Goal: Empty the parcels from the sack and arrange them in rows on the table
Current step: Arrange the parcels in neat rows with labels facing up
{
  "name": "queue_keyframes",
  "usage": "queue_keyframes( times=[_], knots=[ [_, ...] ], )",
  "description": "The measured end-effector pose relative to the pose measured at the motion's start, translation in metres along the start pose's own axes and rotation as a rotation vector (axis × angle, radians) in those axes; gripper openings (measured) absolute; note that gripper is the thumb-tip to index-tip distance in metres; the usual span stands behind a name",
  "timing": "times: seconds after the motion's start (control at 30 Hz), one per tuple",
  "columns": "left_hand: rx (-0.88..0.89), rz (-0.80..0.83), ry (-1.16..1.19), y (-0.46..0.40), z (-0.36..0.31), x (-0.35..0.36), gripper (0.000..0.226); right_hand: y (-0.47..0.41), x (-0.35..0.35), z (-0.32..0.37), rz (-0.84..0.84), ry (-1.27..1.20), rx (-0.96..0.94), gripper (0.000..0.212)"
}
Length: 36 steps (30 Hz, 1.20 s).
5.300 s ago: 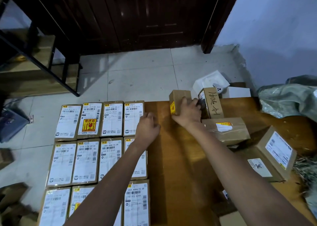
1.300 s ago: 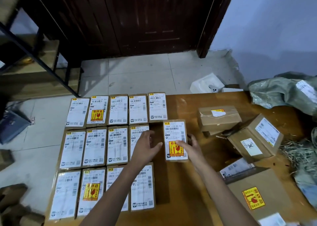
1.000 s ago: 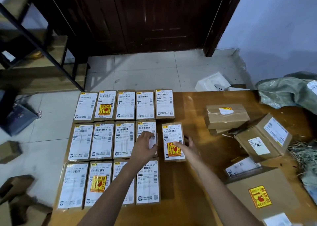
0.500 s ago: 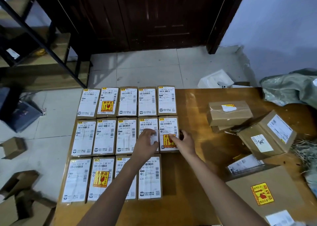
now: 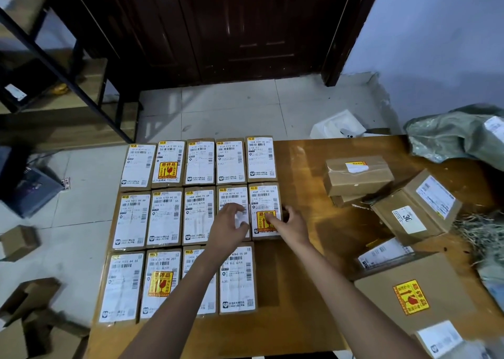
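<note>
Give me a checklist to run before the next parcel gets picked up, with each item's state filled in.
1. Fifth parcel of the middle row lies flat, snug against its neighbour: ok.
2. Right hand free of that parcel: not ok, fingers rest on it.
3. Left hand free: not ok, it rests on the neighbour.
4. Open slot in the near row beside its fourth parcel: ok.
5. Loose parcels within reach at right, such as the taped box: ok.
6. Sack emptied: cannot tell.

A dark wooden door (image 5: 240, 26) stands beyond the tiled floor (image 5: 218, 110). A black metal rack (image 5: 54, 58) stands past the worktop's far left corner. Torn cardboard scraps (image 5: 27, 312) lie on the floor by its left edge.
</note>
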<state>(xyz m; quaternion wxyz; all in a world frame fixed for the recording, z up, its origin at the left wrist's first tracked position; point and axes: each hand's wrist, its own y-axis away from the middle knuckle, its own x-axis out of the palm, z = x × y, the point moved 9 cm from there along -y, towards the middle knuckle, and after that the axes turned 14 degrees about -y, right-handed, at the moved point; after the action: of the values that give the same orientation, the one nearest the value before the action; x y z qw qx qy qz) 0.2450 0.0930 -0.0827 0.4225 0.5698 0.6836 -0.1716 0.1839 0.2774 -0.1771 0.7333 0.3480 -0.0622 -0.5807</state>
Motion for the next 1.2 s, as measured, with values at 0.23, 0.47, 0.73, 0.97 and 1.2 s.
queue_keyframes(
  times=[0.23,0.47,0.73,0.97,1.2],
  knots=[
    [0.001,0.003,-0.013,0.007,0.005,-0.004,0.033,0.004,-0.002,0.011,-0.02,0.013,-0.031,0.072],
    [0.044,0.038,0.017,0.023,0.002,-0.008,0.032,0.039,-0.011,0.02,-0.122,0.034,-0.098,0.069],
    [0.106,0.141,0.109,0.046,-0.029,0.006,0.028,0.117,-0.037,0.04,-0.305,0.025,-0.246,0.061],
    [0.097,0.401,0.29,0.078,-0.08,0.063,0.022,0.17,-0.136,0.032,-0.53,0.113,-0.327,0.056],
    [0.009,0.702,0.245,0.135,-0.117,0.128,0.064,0.186,-0.277,-0.025,-0.841,0.359,-0.043,0.07]
  ],
)
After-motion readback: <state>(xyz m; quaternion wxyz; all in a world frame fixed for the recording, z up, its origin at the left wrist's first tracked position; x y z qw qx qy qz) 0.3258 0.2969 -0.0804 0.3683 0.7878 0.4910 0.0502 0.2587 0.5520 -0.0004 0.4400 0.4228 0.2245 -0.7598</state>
